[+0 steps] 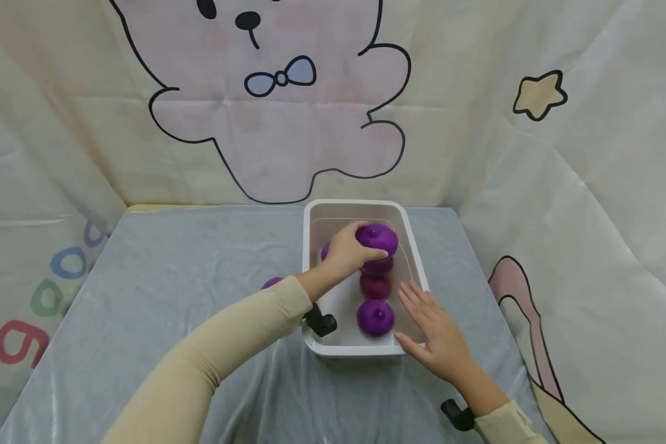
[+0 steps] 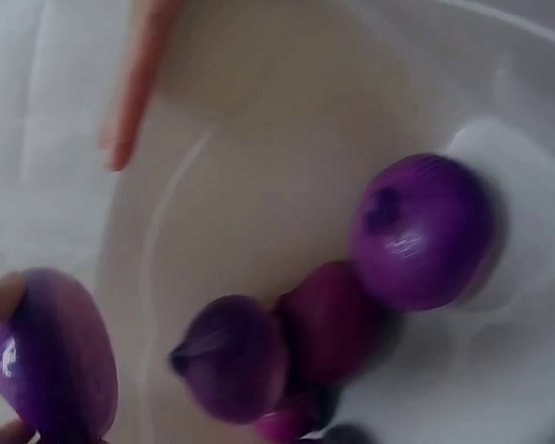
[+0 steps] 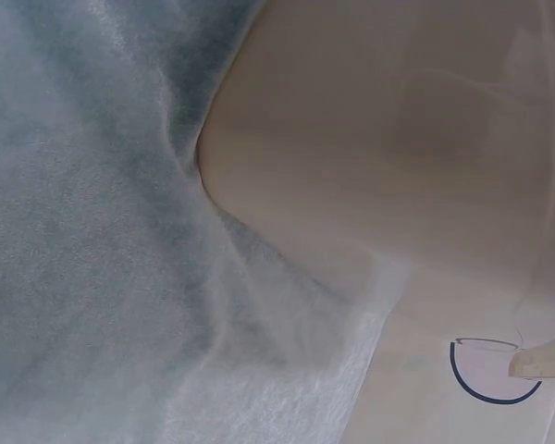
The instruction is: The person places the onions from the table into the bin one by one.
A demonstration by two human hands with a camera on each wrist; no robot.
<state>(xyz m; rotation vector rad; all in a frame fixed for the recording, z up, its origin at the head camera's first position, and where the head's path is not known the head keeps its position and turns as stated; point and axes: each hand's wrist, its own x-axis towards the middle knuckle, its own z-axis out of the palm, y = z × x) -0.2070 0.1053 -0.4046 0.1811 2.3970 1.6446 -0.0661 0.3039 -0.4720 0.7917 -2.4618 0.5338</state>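
My left hand [image 1: 345,251] grips a purple onion [image 1: 378,238] between thumb and fingers above the white plastic bin [image 1: 355,351]. The same held onion [image 2: 65,356] shows at the lower left of the left wrist view. Beneath and nearer me, several more onions lie in the bin, among them a redder one [image 1: 375,286] and a round one [image 1: 375,317] at the near end. Another onion [image 1: 324,251] is partly hidden behind my left hand. My right hand [image 1: 441,339], fingers extended, is at the bin's right rim and holds nothing.
A further purple onion [image 1: 272,282] lies on the grey-blue tablecloth [image 1: 211,259] left of the bin, mostly hidden by my left forearm. Printed curtains [image 1: 466,123] hang behind and at both sides. The right wrist view shows the bin's outer wall [image 3: 370,166] beside cloth.
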